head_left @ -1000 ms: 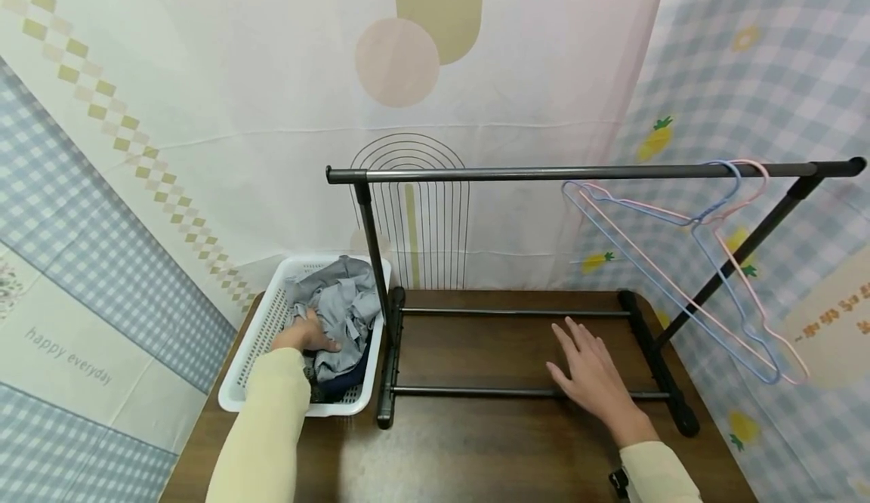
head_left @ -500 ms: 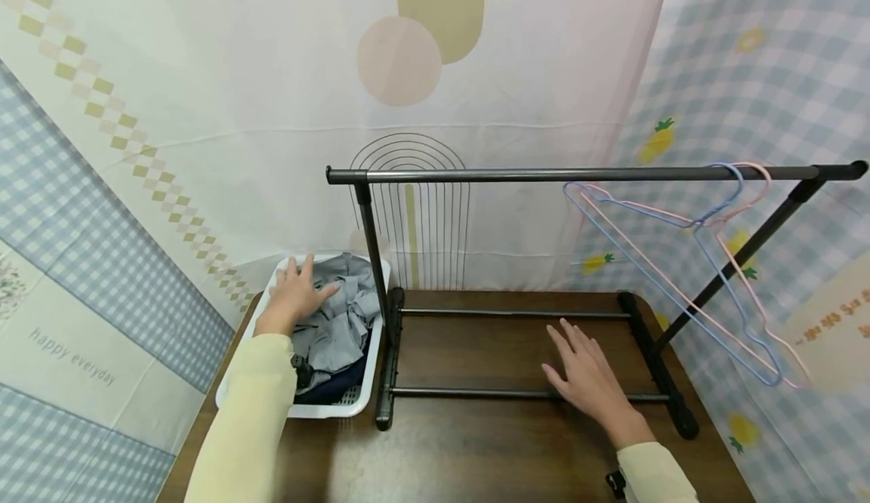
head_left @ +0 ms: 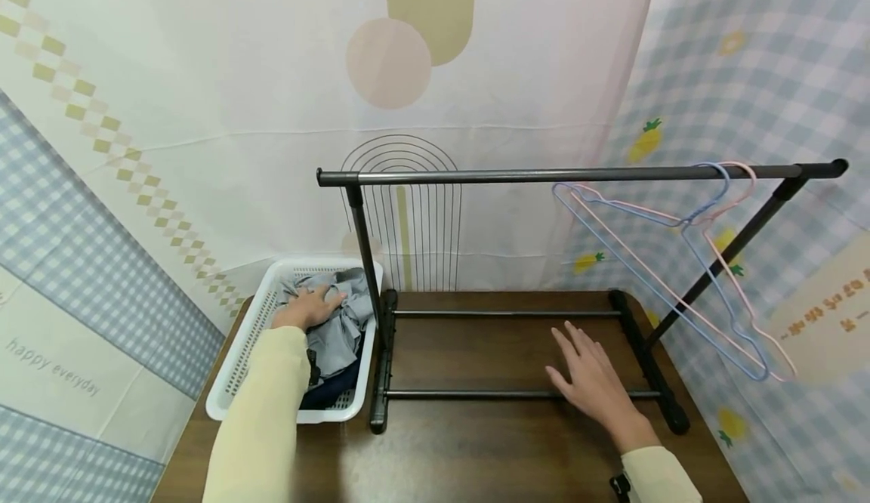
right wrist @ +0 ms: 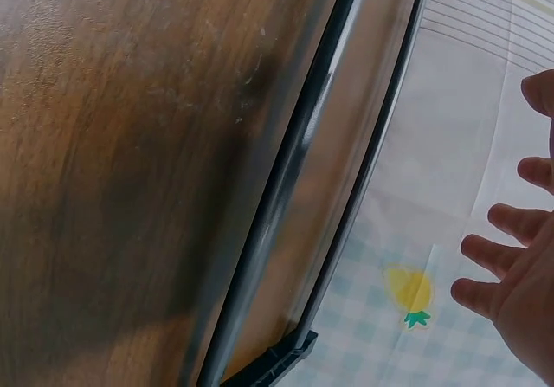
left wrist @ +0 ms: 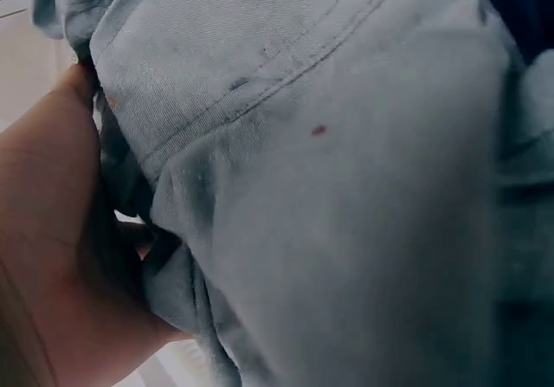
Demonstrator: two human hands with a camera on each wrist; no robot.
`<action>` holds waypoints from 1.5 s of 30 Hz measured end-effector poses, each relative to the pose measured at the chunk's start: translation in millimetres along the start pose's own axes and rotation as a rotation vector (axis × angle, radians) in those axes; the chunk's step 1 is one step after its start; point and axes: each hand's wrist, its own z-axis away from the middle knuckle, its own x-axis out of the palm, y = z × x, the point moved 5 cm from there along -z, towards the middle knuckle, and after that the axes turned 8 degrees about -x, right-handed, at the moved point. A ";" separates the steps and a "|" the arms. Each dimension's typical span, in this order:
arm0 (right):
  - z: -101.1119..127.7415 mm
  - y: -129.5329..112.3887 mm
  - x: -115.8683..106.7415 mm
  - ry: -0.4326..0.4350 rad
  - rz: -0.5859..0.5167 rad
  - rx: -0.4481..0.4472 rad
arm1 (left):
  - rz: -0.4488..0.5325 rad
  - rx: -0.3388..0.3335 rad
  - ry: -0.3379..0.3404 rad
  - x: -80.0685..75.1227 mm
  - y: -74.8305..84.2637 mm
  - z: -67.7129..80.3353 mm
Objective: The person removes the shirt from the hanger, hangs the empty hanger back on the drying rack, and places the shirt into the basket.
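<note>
Risk noted first: the grey garment lies crumpled in the white basket on top of a dark blue piece, so a pull on it could, in my judgement, drag the blue piece along or tip the light basket, which sits at the left end of the desk close to the desk's left edge. A second concern is the rack's left upright, which stands just beside the basket's right wall; cloth lifted toward the rack could snag on that post or on the rack's top bar. The blue and pink hangers hang at the far right end of that bar, well apart from the basket, so any cloth would have to cross the whole rack to meet them. Grip, left: my left hand is inside the basket, on the grey garment; the left wrist view shows my thumb and palm folded round a bunched fold of the grey cloth, so I read this as a closed hold on the garment, though the fingertips are hidden under the fabric. Grip, right: my right hand is spread with straight fingers, holding nothing, above the desk between the rack's two base rails; whether the palm touches the front rail I cannot tell.
</note>
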 end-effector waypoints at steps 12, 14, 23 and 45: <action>4.4 0.0 4.2 -0.021 -0.015 0.012 | 0.030 -0.099 0.002 31.5 7.1 2.0; 3.9 -0.9 4.5 -0.015 -0.018 0.014 | 0.041 -0.105 0.005 34.2 5.7 1.3; 1.4 -6.3 7.6 -0.011 -0.036 0.008 | -0.034 -0.062 0.142 23.9 4.7 -0.7; -0.8 -8.3 2.8 -0.020 -0.046 0.010 | -0.195 0.208 0.157 20.6 52.2 24.2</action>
